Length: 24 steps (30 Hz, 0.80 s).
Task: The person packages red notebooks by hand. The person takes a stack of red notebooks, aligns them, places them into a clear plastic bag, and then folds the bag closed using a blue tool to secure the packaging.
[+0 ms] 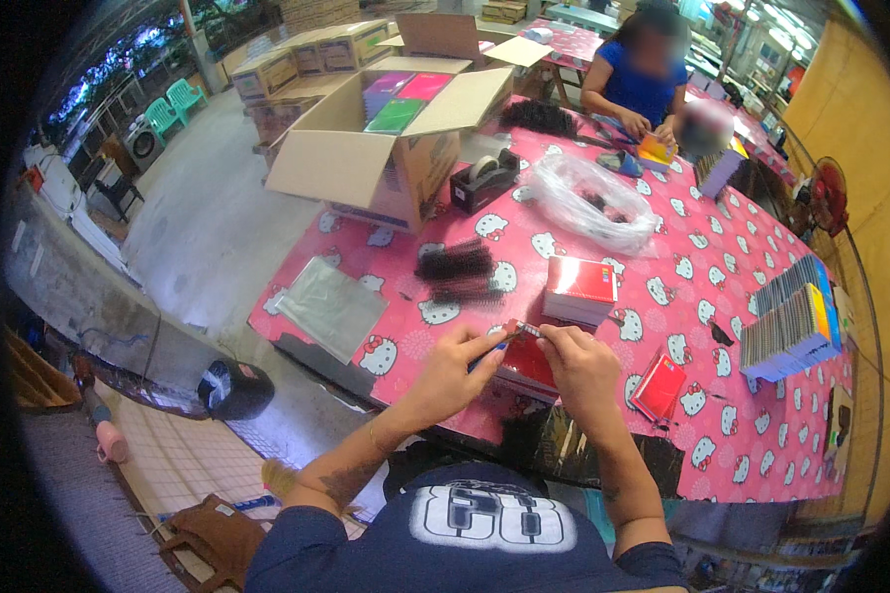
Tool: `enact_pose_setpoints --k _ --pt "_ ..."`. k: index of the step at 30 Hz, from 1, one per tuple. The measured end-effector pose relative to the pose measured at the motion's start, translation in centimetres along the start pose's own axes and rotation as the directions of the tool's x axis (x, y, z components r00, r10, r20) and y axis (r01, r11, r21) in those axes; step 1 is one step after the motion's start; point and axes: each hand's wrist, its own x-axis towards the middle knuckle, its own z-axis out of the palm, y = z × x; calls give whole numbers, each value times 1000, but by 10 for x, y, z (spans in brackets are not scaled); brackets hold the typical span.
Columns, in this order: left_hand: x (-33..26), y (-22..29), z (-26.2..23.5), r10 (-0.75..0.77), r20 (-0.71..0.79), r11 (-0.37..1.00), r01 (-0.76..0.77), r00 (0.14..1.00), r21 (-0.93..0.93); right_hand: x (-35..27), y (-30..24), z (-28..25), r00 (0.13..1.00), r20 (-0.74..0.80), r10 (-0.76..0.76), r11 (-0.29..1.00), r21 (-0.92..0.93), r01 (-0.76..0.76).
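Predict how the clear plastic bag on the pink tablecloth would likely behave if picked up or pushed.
The clear plastic bag is probably floppy, as its thin film lies crumpled. It is likely light for its bulk, since only a small patch of dark pieces shows at its middle. Its shiny surface might slide easily when pushed.

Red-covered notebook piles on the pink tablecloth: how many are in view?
3: a far pile just beyond the hands; a near pile between the left hand and right hand, partly covered; a low pile farther right. More may be hidden.
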Motion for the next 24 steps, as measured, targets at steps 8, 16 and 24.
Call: enact_pose_setpoints --k 8,16,24 --pt "-10 -120 -7 -172 189 953 212 967 -217 -19 42 -27 993 -102 60 996 -65 -67" --pt "-3 -77 4 141 -335 987 -107 932 120 -99 222 -62 716 40 697 568 579 -585" --pt "38 150 -102 793 -502 -255 -560 345 -788 -208 296 33 576 -154 803 524 -278 -805"
